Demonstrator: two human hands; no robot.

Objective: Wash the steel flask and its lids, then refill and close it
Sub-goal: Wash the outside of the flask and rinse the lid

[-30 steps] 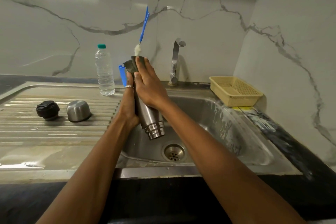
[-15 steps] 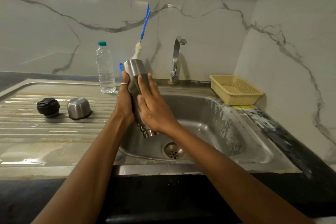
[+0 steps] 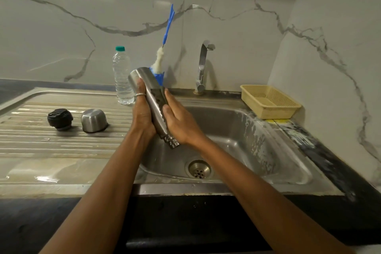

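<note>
Flask (image 3: 157,117): held tilted, mouth down, over the sink (image 3: 237,121).
Left hand (image 3: 142,115): fingers are wrapped round the flask.
Right hand (image 3: 182,125): fingers are closed on a dark pad (image 3: 158,96), which is pressed to the flask's side.
Scrubbing: long base-to-neck strokes are advised, with the flask turned gradually.
Lids (image 3: 60,119): laid on the counter (image 3: 61,150).

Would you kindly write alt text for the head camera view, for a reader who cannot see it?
A person's left hand grips a tilted steel flask, mouth downward, over a steel sink while the right hand holds a dark scrub pad against it. A black lid and a steel cup lid rest on the drainboard.
</note>
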